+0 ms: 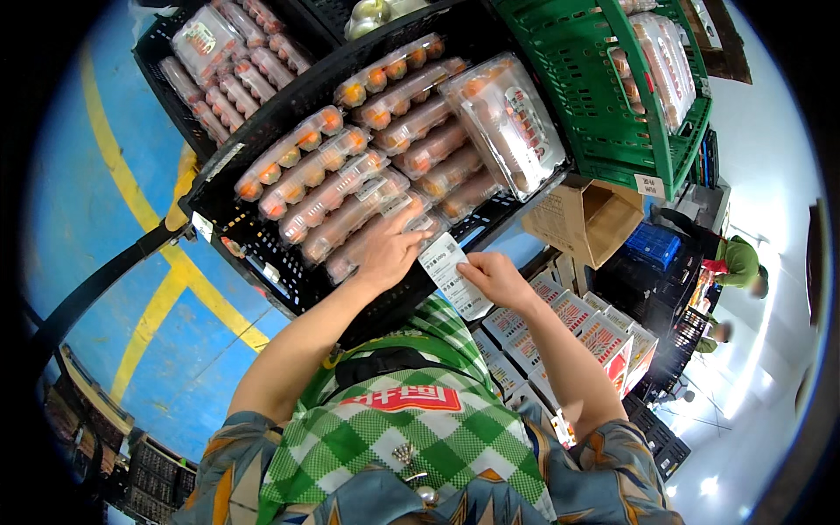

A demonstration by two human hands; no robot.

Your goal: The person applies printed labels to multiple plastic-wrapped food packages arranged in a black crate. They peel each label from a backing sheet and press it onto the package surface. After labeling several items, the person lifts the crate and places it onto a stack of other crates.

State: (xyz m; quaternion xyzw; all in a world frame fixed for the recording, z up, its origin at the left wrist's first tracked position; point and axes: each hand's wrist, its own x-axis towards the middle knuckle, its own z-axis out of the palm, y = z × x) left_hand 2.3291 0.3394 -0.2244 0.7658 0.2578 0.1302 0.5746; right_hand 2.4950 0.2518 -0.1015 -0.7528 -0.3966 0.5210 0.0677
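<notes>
A strip of white printed labels (453,279) is pinched between the thumb and fingers of my right hand (495,279), just in front of a black plastic crate (275,272). My left hand (387,252) rests over the near clear plastic packs (354,249), fingers spread. Its fingertips touch a pack near a white label (396,205); the exact contact is partly hidden. Rows of such packs, with round orange-red produce inside, fill much of the crate. On the crate's right side, a larger clear clamshell pack (505,125) with a printed label leans over the rows.
A second black crate (147,59) of similar packs stands at upper left. At right are a green plastic crate (584,98), an open cardboard box (584,220) and stacked white printed boxes (577,315). People in green (738,262) are farther off. Yellow lines (131,190) cross the blue floor.
</notes>
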